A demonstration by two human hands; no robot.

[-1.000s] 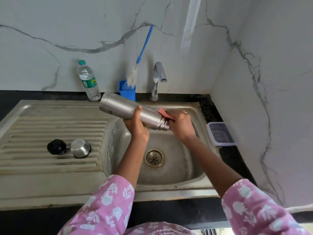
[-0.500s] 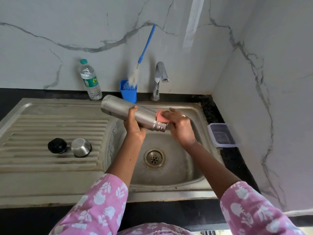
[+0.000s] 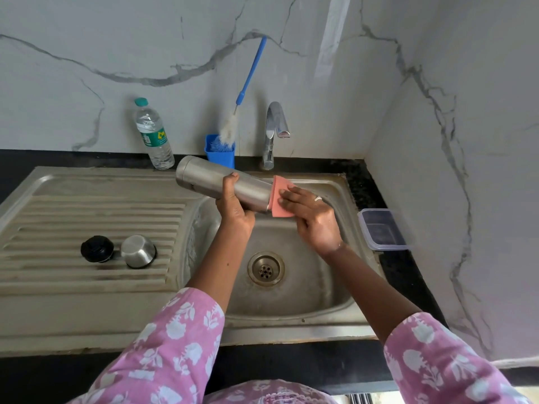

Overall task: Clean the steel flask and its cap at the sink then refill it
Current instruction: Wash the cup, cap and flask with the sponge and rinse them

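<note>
I hold the steel flask (image 3: 204, 177) on its side over the sink basin (image 3: 306, 290), base to the left, mouth to the right. My left hand (image 3: 234, 207) grips its middle from below. My right hand (image 3: 313, 217) presses a pink sponge (image 3: 280, 196) against the mouth end, which the sponge hides. On the ribbed drainboard (image 3: 58, 217) at left rest the black inner stopper (image 3: 97, 248) and the steel cup cap (image 3: 138, 251), side by side.
The tap (image 3: 275, 132) stands behind the basin, with no water running. A blue holder (image 3: 220, 154) with a bottle brush (image 3: 248, 86) leans on the wall. A plastic water bottle (image 3: 153, 135) stands at back left. A lidded plastic box (image 3: 382, 228) sits on the black counter at right.
The sponge has moved from the flask's neck to flat over its mouth end. The flask sits slightly higher in view.
</note>
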